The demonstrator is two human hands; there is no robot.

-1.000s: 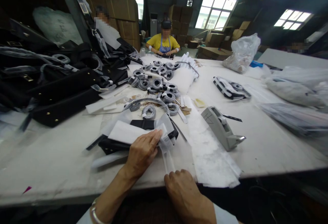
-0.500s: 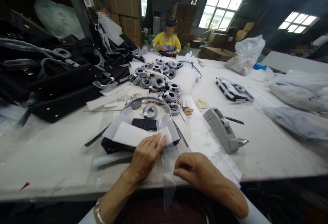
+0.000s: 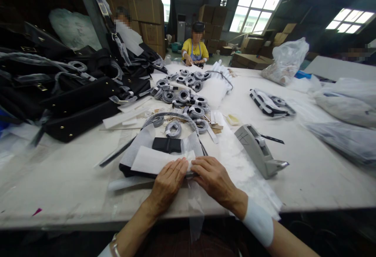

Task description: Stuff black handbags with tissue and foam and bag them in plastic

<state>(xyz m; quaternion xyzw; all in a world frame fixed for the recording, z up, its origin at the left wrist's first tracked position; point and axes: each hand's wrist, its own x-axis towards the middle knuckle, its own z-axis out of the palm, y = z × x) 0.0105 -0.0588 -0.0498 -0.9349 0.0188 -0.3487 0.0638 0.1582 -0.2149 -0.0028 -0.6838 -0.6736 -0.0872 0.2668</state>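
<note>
Head view: The bag point(image 3: 126, 169) lies on the table point(image 3: 73, 186), near its front edge, between the person and a coil point(image 3: 173, 134). A white sheet point(image 3: 148, 160) covers part of the bag. The left hand point(image 3: 169, 182) rests flat on the sheet, fingers extended, grasping nothing. The right hand point(image 3: 216, 178) is just beside it at the bag's right end, fingers bent; whether it pinches anything cannot be determined. A clear strip point(image 3: 196, 206) hangs over the table edge. The tape dispenser point(image 3: 255, 149) stands to the right.
</note>
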